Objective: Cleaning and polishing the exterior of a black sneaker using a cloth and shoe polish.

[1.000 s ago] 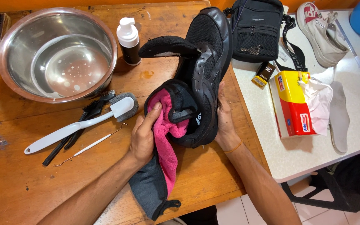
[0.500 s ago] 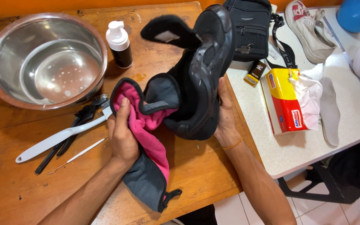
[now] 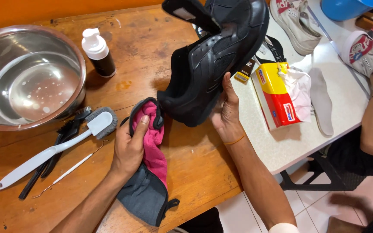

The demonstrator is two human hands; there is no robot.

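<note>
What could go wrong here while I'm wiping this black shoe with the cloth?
The right hand alone props the black shoe tilted above the table, so it might slip. The left hand with the pink and grey cloth lies close to the white brush and thin metal pick, which could get knocked.

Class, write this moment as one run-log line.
left hand: presses pink-and-grey cloth on wooden table | right hand: holds black shoe raised | nearby: white brush, steel bowl
</note>
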